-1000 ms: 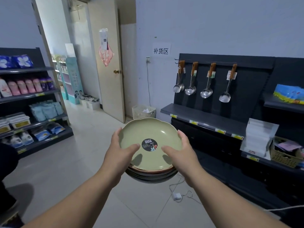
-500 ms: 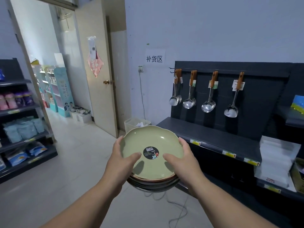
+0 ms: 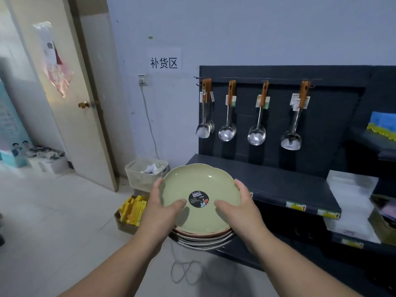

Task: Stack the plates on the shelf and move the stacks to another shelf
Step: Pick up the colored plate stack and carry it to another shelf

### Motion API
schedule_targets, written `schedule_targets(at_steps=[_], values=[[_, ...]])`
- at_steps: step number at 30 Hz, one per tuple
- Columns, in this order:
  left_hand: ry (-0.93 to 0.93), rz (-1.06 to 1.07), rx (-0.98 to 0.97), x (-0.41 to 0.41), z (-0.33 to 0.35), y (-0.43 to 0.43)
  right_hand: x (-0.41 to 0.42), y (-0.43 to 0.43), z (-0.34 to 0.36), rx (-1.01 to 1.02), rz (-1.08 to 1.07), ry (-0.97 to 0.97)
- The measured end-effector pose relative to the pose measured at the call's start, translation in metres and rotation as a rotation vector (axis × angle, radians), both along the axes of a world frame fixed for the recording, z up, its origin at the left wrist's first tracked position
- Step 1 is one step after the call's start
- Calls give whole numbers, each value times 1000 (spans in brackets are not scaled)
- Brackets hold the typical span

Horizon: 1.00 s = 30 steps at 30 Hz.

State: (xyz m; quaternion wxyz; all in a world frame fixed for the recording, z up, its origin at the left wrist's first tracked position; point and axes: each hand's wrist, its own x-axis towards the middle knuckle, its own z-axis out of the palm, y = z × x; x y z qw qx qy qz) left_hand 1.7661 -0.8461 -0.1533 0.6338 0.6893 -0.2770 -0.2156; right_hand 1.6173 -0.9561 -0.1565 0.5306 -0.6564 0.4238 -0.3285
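Both hands clamp plate stack (image 3: 203,237) in air: left hand (image 3: 162,209) curls round left rim, right hand (image 3: 242,210) round right rim, thumbs atop. Stack level, faces up. Top plate (image 3: 201,183) glossy pale green, scalloped edge; black sticker (image 3: 198,199) between thumbs. Dark matte shelf (image 3: 278,181) beyond right hand.

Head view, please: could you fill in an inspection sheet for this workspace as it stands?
Surface: dark shelf ahead, price tags on its edge.
Job's things: stack of plates, green one on top, held before the shelf.
Clutter: white basket and box of yellow packs on the floor.
Hands: left hand and right hand grip the stack's sides, thumbs on top.
Cables: loose cable on the floor; wall cable from the socket.
Surroundings: hanging utensils; door at left.
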Motion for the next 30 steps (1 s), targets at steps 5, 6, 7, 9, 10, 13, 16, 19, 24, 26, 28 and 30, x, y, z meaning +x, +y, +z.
schedule_targets(at_steps=[5,6,7,9,10,13,16,19,24,26,28,30], values=[[-33,-99,33,58,3,-57,48,-42,1,19,-98,1],[-36,-114,38,66,3,-70,55,-52,1,19,-114,2],[-36,-128,42,73,2,-83,60,-63,0,15,-129,6],[-30,-150,52,83,-1,-112,68,-88,-1,4,-157,24],[-25,-162,56,87,-4,-126,70,-101,-2,3,-170,31],[-28,-201,70,96,-11,-171,74,-140,-8,9,-198,51],[-30,-226,91,97,-17,-214,75,-181,-15,18,-210,49],[-23,-236,120,94,-22,-257,72,-222,-23,48,-216,31],[57,-271,150,87,-40,-322,64,-282,-39,125,-237,29],[84,-295,160,85,-49,-345,62,-304,-47,158,-260,23],[100,-323,176,84,-58,-368,61,-323,-57,176,-287,24],[108,-349,184,83,-68,-392,61,-342,-66,191,-312,12]])
